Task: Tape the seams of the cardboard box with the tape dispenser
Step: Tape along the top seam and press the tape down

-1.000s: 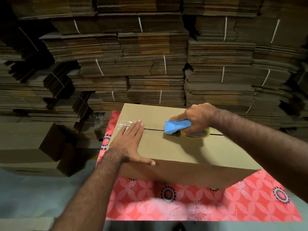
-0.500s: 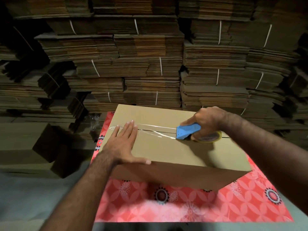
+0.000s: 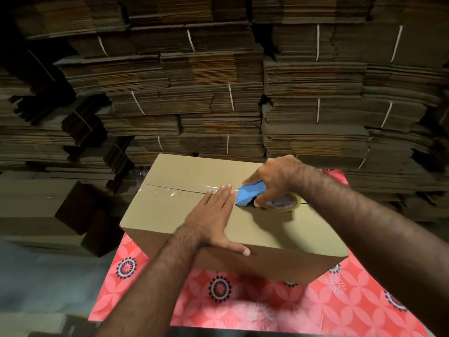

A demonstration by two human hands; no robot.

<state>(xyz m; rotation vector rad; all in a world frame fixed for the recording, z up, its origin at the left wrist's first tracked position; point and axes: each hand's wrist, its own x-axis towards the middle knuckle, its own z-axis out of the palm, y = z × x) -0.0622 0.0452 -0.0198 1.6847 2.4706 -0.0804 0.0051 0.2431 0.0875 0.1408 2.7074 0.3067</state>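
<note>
No brand, label or writing can be read on anything here; the cardboard box [image 3: 184, 215] is plain brown on every face that shows. It sits on a table covered with a red flower-patterned cloth [image 3: 267, 310], its top flaps shut, and clear tape [image 3: 170, 192] lies shiny along the left part of the middle seam. The left hand [image 3: 213, 215] lies flat on the box top, fingers straight and together, fingertips on the taped seam, thumb over the near edge; its grip is open, pressing down. Just to its right, the right hand [image 3: 274, 181] has its grip closed round the blue tape dispenser [image 3: 250, 195], which rests on the seam with its yellowish tape roll [image 3: 284, 203] toward the right. Right of the roll the seam shows as a bare dark slit. The right forearm crosses the box's right near corner and hides part of it. Behind the box, a wall of flattened cardboard bundles [image 3: 206, 98] tied with white string fills the far side. At left stand several made-up brown boxes [image 3: 36, 203] in shadow
</note>
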